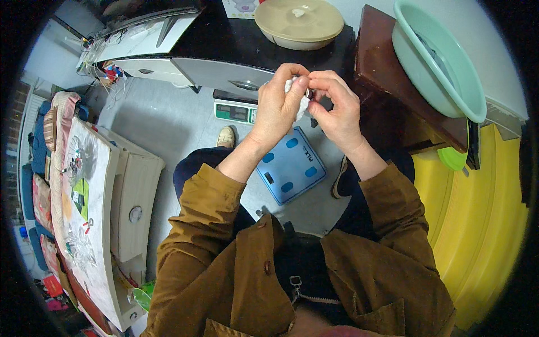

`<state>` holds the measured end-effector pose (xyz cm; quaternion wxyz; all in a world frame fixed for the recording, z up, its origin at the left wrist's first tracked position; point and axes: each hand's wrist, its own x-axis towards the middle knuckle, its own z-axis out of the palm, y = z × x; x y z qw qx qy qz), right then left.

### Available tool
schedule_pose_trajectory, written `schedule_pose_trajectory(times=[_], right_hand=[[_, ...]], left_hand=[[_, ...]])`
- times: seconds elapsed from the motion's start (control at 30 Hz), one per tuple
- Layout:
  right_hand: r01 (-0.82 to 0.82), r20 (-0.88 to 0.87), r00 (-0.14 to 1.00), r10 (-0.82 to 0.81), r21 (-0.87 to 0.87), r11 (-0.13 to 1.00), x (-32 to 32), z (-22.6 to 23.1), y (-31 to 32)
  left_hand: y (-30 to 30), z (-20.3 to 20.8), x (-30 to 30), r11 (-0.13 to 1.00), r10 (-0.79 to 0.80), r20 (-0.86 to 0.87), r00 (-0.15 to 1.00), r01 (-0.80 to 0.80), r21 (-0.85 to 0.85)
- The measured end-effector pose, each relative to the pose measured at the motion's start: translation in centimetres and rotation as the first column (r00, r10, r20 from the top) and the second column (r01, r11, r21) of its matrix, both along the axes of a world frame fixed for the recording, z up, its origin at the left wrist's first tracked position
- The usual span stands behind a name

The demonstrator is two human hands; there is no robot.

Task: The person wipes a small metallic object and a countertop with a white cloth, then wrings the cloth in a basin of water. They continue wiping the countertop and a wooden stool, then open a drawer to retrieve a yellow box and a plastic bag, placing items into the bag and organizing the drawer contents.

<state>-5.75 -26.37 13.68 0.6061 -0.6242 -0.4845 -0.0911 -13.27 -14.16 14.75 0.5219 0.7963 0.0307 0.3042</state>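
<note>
A white wad [302, 109] is pinched at one o'clock by the left hand [276, 106]; the right hand [339, 108] is curled close, grip unclear; if loosely held, the wad could be dropped toward six, onto the blue scale [293, 168].

Black worktop [216, 42]: one beige round lidded container [297, 31], toward the right edge; one pink-and-white box [240, 8], left of the container, cut off by the view. Brown stand [373, 53]: one mint-green basin [412, 59], along the right edge. Floor [163, 109]: one blue bathroom scale [292, 167]. Below the black worktop's front edge: one green-and-white device with display [227, 112]. White worktop [105, 163], far left: one green packet [80, 197], nearer its far edge. Far right: one yellow ribbed item [477, 224], kind unclear.
</note>
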Motion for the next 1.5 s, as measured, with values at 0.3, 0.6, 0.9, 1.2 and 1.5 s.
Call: schedule_pose_trajectory(times=[0.3, 0.6, 0.9, 1.2, 1.5], right_hand=[[0.008, 0.111, 0.994, -0.01, 0.02, 1.0, 0.1, 0.3, -0.2], [-0.029, 0.001, 1.0, 0.029, -0.032, 0.999, 0.3, 0.0, -0.3], [-0.311, -0.581, 0.761, 0.289, 0.065, 0.948, -1.5, -1.2, -0.2], [-0.46, -0.578, 0.621, 0.53, 0.28, 0.843, -0.7, 1.4, -0.3], [-0.301, -0.611, 0.742, 0.276, 0.063, 0.951, 0.7, 1.2, -1.5]], left_hand=[[-0.1, -1.1, 0.4, 0.718, -0.194, -0.018, 0.981, 0.129, -0.684], [1.3, -1.0, 1.4, 0.763, -0.124, 0.093, 0.988, 0.155, -0.628], [0.4, -1.5, 1.0, 0.916, -0.286, 0.127, 0.95, 0.31, -0.255], [2.0, -3.8, 1.8, -0.264, -0.393, 0.55, 0.736, 0.483, -0.835], [2.1, -1.0, 1.7, -0.214, -0.287, 0.557, 0.779, 0.515, -0.83]])
